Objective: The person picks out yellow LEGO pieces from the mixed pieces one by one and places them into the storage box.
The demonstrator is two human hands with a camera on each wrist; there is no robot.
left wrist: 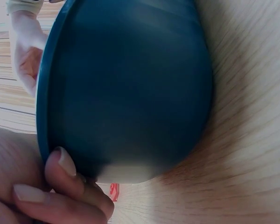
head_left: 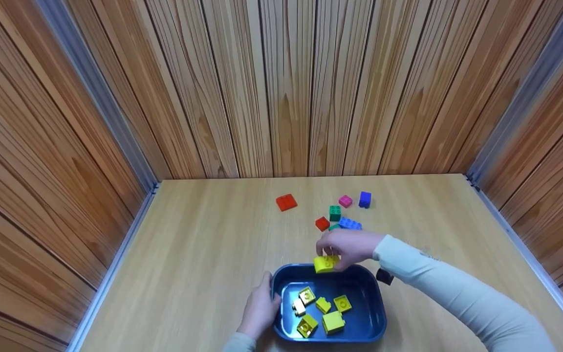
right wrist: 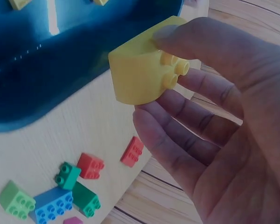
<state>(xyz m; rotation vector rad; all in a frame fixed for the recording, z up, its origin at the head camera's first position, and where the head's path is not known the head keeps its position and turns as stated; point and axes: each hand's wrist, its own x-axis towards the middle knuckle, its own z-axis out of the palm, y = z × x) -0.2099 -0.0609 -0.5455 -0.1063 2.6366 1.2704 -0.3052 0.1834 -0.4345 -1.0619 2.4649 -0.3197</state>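
Observation:
A dark blue plastic tub (head_left: 330,338) sits near the table's front edge. Several yellow toy bricks, one a larger yellow block (head_left: 333,322), lie loose on its floor. Over the tub's far rim, my right hand (head_left: 352,245) pinches a yellow building brick (right wrist: 135,70) with a curved side and round studs, thumb on one face and fingers opposite. My left hand (head_left: 259,309) grips the tub's left side, its thumb over the rim and fingers along the outer wall. Up close, the left wrist view shows these fingers (left wrist: 65,186) curled at the rim.
Beyond the tub lie a flat red brick (head_left: 286,202), a small red brick (head_left: 322,224), a green brick (head_left: 335,213), a blue brick (head_left: 350,224), a pink brick (head_left: 345,201) and a dark blue brick (head_left: 365,199). A black object (head_left: 384,276) shows below the right forearm. Wooden walls enclose the table.

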